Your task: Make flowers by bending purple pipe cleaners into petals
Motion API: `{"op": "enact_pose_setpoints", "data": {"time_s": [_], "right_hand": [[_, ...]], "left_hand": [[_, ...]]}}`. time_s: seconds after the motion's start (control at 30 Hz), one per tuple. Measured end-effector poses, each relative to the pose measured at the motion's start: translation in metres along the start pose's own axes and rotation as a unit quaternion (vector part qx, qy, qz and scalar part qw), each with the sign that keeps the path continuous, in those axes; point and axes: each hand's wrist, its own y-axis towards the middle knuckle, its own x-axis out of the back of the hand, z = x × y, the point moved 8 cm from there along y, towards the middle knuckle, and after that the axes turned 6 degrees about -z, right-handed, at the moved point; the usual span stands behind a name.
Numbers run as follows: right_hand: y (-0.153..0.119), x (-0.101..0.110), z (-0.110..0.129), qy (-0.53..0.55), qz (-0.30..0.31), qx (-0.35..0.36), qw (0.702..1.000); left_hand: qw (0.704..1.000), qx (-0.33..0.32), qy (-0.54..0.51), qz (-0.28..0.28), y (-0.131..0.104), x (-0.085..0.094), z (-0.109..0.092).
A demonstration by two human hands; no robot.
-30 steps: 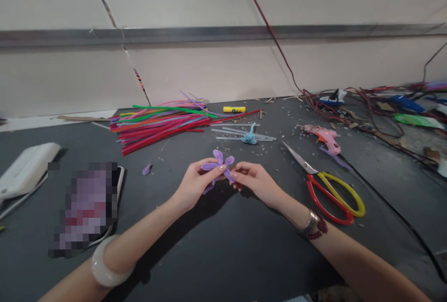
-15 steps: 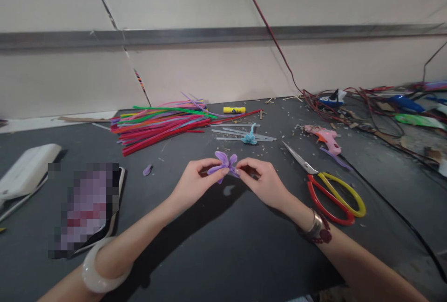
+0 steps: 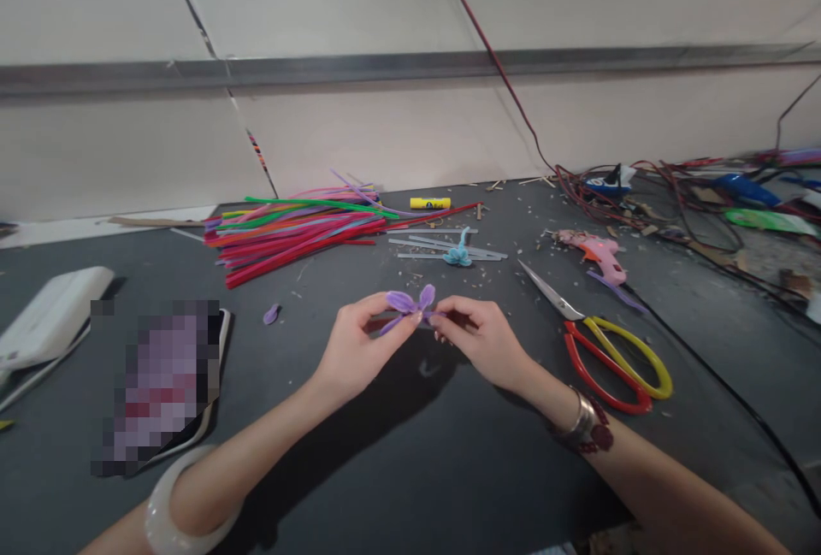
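A purple fuzzy flower with several petals is held between both hands above the dark table. My left hand pinches it from the left, thumb in front near its centre. From the right, the fingertips of my right hand close on a petal on that side. Beyond the hands lies a small light-blue fuzzy piece on translucent glue sticks. A loose purple petal rests on the table to the left of my left hand.
Scissors and a pink glue gun lie right. Coloured pipe cleaners and a yellow tube are at the back. A phone and white device sit left. Tangled wires run back right.
The flower has turned and tilted between the fingers, so its petals point differently. My left hand has shifted slightly left; my right hand has barely moved.
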Motion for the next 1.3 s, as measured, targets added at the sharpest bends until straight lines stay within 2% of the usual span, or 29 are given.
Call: {"op": "enact_pose_setpoints", "data": {"time_s": [0.1,0.33,0.47,0.57,0.67,0.8,0.9,1.03,1.3], "right_hand": [[-0.001,-0.003,0.001,0.0,0.011,0.006,1.0],[-0.005,-0.012,-0.012,0.129,0.023,-0.08,0.988],[-0.006,-0.013,-0.01,0.163,0.024,-0.079,0.983],[-0.006,-0.014,-0.01,0.173,0.03,-0.069,0.982],[-0.003,-0.013,-0.011,0.165,0.035,-0.061,0.984],[0.003,-0.005,-0.011,0.153,0.009,-0.058,0.986],[0.005,0.003,-0.011,0.153,-0.016,-0.049,0.987],[0.006,0.003,-0.016,0.177,-0.016,-0.044,0.983],[0.008,0.001,-0.02,0.064,-0.009,-0.026,0.998]], "left_hand": [[0.999,-0.023,0.037,-0.022,0.0,0.003,-0.005],[0.998,-0.022,0.019,-0.051,-0.002,0.004,-0.001],[0.995,0.042,-0.083,-0.023,-0.003,-0.004,0.012],[0.977,0.105,-0.184,0.023,-0.006,-0.016,0.021],[0.964,0.135,-0.223,0.04,-0.006,-0.02,0.027],[0.972,0.14,-0.187,0.015,-0.001,-0.009,0.03],[0.974,0.142,-0.177,0.027,0.002,-0.006,0.027],[0.96,0.166,-0.225,0.019,0.002,-0.006,0.025],[0.931,0.194,-0.309,0.013,-0.001,-0.012,0.027]]}}
